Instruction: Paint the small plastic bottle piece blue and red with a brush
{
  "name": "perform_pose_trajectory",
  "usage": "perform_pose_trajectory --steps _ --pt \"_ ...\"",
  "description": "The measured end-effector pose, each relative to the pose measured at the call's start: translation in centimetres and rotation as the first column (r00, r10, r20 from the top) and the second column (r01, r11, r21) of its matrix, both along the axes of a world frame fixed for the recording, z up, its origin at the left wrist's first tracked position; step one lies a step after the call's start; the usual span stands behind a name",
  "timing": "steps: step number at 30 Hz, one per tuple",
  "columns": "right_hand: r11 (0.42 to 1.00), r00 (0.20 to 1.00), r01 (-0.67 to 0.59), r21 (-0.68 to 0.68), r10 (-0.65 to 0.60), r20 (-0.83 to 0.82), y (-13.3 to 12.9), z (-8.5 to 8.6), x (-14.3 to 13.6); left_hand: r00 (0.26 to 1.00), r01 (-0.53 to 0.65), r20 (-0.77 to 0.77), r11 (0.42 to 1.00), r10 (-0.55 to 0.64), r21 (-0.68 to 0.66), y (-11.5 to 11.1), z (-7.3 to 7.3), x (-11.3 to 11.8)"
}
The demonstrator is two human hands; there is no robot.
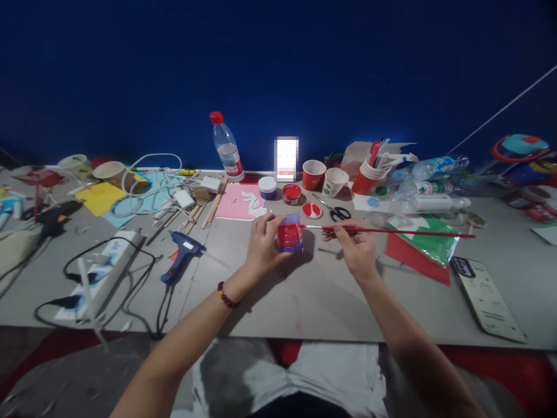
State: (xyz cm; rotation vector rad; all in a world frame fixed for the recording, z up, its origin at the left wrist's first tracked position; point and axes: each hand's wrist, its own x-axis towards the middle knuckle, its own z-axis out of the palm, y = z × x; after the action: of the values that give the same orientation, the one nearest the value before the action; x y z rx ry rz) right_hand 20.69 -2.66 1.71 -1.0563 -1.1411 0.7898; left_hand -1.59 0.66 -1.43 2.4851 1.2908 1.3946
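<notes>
In the head view, my left hand (pixel 262 244) is closed around a small cup-like piece (pixel 290 233), blue at its ends and covered with red paint in the middle. My right hand (pixel 357 247) pinches a long red-handled paintbrush (pixel 404 233) level above the table. The brush tip touches the red side of the piece. Beyond them stands an open jar of red paint (pixel 291 194), with its red-smeared lid (pixel 312 210) lying in front. A white-lidded jar (pixel 267 187) is to the left of the paint.
A blue glue gun (pixel 185 251) and a power strip (pixel 102 273) with cables lie left. Scissors (pixel 337 212), paper cups (pixel 313 174) and a water bottle (pixel 227 151) stand or lie behind. At right are plastic bottles (pixel 430 187) and a phone (pixel 487 299).
</notes>
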Motion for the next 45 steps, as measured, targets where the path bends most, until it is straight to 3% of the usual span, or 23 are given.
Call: perform_pose_trajectory --steps 4,17,28,34,38,45 --pt "0.998 0.998 -0.055 0.001 0.055 0.026 -0.6 -0.2 -1.0 1.000 0.001 -0.028 0.999 0.000 0.039 -0.1 0.0 0.2" --pt "0.996 0.976 0.045 0.077 -0.060 0.207 -1.0 0.2 -1.5 0.998 -0.014 -0.067 0.996 0.020 0.088 -0.2 0.0 0.2" --pt "1.000 0.999 0.023 -0.008 -0.023 0.039 -0.6 0.7 -0.5 1.000 -0.012 0.016 0.996 0.011 0.090 0.1 0.2 -0.2" --pt "0.997 0.993 -0.070 -0.040 0.066 -0.097 -0.1 1.2 0.0 0.992 0.068 0.092 0.977 -0.088 0.200 0.2 0.4 -0.3" --pt "0.994 0.986 -0.105 -0.035 0.100 -0.134 0.2 0.9 0.6 0.993 0.078 0.073 0.977 -0.094 0.201 0.3 0.5 -0.4" --pt "0.998 0.990 -0.051 0.022 0.053 -0.132 -0.3 -0.5 0.7 0.997 0.069 0.013 0.985 -0.072 0.155 0.1 0.4 -0.2"
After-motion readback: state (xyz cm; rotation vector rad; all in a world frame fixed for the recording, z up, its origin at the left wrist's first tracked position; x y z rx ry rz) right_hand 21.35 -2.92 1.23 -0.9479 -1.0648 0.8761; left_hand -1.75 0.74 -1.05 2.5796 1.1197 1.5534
